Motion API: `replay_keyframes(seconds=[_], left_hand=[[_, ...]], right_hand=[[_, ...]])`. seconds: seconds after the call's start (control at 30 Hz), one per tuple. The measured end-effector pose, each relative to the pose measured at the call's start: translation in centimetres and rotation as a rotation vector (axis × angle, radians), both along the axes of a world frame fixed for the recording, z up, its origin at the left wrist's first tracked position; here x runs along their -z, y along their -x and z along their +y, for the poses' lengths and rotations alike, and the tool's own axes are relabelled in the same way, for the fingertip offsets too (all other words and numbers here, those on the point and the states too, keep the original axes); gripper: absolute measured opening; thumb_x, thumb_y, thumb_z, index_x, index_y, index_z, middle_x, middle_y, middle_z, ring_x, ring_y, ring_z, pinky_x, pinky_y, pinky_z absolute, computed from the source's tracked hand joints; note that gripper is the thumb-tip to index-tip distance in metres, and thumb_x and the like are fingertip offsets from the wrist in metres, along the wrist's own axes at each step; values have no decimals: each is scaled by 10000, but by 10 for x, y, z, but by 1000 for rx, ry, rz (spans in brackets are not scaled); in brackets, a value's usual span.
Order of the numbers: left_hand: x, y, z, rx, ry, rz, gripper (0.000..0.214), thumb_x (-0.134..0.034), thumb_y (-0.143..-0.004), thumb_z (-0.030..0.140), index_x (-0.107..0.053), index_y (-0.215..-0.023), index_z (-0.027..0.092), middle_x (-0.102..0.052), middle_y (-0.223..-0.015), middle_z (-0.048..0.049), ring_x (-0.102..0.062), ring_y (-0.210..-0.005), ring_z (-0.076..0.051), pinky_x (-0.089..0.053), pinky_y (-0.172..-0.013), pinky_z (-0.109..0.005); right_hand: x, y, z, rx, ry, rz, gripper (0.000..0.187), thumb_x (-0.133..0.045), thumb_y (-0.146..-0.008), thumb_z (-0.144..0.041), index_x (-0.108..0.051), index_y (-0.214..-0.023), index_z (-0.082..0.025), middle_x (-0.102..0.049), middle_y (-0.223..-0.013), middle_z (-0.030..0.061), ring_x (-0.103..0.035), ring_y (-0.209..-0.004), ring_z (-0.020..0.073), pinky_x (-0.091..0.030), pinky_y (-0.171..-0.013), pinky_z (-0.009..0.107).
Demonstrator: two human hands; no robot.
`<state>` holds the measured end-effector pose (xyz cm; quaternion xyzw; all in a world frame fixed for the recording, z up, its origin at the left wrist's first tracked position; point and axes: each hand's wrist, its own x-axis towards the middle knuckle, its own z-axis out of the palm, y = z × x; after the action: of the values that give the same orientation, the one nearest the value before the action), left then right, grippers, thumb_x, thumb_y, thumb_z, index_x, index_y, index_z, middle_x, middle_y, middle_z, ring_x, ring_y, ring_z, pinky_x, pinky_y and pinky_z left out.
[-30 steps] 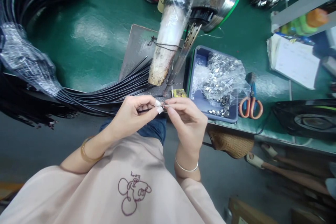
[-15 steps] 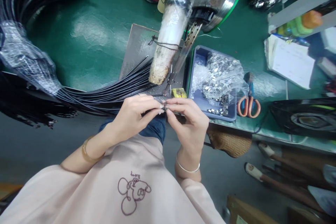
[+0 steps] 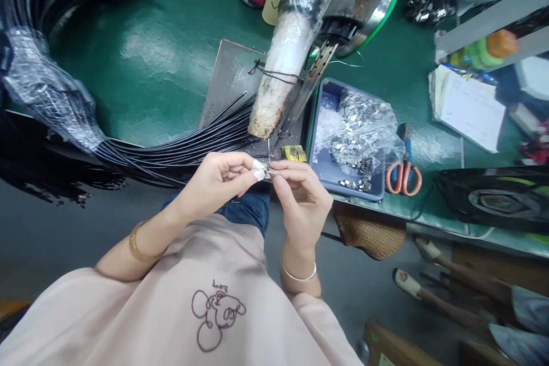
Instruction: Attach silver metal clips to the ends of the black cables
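Observation:
My left hand (image 3: 223, 180), with white wraps on the thumb and index fingertips, is closed in a pinch. My right hand (image 3: 302, 194) pinches from the other side, and the fingertips of both nearly meet. Between them is a small metal connector piece (image 3: 267, 167), mostly hidden by the fingers. A thin solder wire (image 3: 269, 150) comes down just above it. Beyond the fingers a soldering iron (image 3: 311, 77) slants down beside a white tube (image 3: 281, 63) with a browned end. To the left, a bundle of black cables (image 3: 171, 154) runs over a grey board (image 3: 225, 77).
A yellow sponge (image 3: 294, 153) lies close to my right fingers. Right of it stand a blue tray (image 3: 315, 143) of bagged metal parts and orange-handled scissors (image 3: 403, 174). A notepad (image 3: 472, 108) lies farther right. Another person's legs (image 3: 450, 303) show below the green table (image 3: 171, 57).
My left fingers have turned, so the white wraps show more. My right hand has shifted slightly left. The solder wire now shows clearly above the fingertips.

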<state>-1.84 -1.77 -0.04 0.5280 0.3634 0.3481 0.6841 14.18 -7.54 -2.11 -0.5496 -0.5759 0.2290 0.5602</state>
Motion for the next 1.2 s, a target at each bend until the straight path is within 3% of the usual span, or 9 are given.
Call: replay_keyframes(seconds=[0.13, 0.33, 0.43, 0.53, 0.8, 1.2], left_hand=[[2, -3, 2, -85, 19, 13, 150, -745, -778, 279, -734, -739, 135, -575, -587, 15, -445, -514, -73, -369, -476, -192], [1, -6, 4, -68, -1, 10, 110, -711, -768, 220, -719, -705, 130, -443, -502, 55, -338, -470, -54, -269, -443, -187], [1, -6, 6, -37, -2, 21, 96, -695, -773, 208, -734, -730, 131, -403, -489, 69, -306, -462, -52, -257, -442, -187], [3, -7, 9, -51, -22, 43, 101, -693, -783, 213, -754, -743, 144, -439, -503, 48, -382, -501, -80, -309, -464, -198], [0, -10, 11, -78, -43, 67, 172, -667, -805, 242, -764, -710, 136, -584, -596, -7, -491, -575, -104, -389, -516, -208], [-5, -20, 16, -161, -53, 68, 122, -666, -738, 196, -722, -658, 124, -396, -504, 58, -258, -466, -41, -195, -416, -183]], right_hand=[[-1, -3, -1, 125, -126, -40, 136, -584, -993, -152, -688, -1018, -235, -765, -1000, 39, -768, -942, 179, -673, -796, 349], [-2, -4, -1, 107, -331, -357, 189, -710, -901, -109, -705, -1023, -253, -786, -945, 26, -767, -861, 184, -655, -746, 339], [2, -5, 3, 94, -294, -263, 176, -665, -927, -108, -686, -1029, -250, -783, -952, 26, -767, -883, 182, -653, -755, 337], [4, -6, 6, 79, -204, -183, 147, -640, -937, -108, -668, -986, -244, -778, -970, 27, -766, -908, 177, -647, -759, 327], [1, -8, 11, 75, -272, -365, 192, -708, -874, -84, -654, -942, -255, -804, -964, 18, -782, -880, 181, -640, -786, 334], [-2, -13, 18, 68, -310, -510, 228, -693, -875, -63, -617, -953, -263, -812, -1021, 39, -790, -904, 187, -643, -796, 329]])
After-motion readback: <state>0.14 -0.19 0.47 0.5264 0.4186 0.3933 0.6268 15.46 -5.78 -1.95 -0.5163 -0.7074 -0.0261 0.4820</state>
